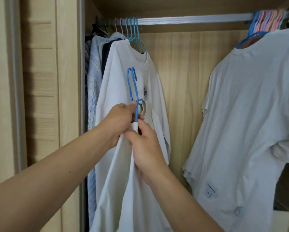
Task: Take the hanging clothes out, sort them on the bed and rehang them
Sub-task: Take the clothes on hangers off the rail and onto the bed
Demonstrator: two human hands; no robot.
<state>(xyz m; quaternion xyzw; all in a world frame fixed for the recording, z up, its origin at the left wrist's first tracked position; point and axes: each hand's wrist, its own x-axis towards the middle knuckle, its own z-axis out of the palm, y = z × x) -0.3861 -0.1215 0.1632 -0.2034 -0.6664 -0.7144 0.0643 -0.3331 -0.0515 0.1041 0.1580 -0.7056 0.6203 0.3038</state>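
The step in hand looks like rehanging: clothes already hang in the wardrobe [190, 64], bunched at the left end of the rail [190, 20], with a white T-shirt [251, 114] and a cluster of spare hangers [271, 19] at the right. Between them the rail is bare. In front of the left bunch, both hands hold a white garment [123, 190] with two blue hangers [133, 87], hooks up and well below the rail. The left hand [118, 121] is curled around the hanger necks and cloth; the right hand [143, 144] pinches the fabric just beneath. Next, I judge, the hooks must be lifted to the bare stretch of rail, kept upright so they catch. The garment is plain white, soft and creased, hanging long below the hands; its neckline is gathered at the hangers.
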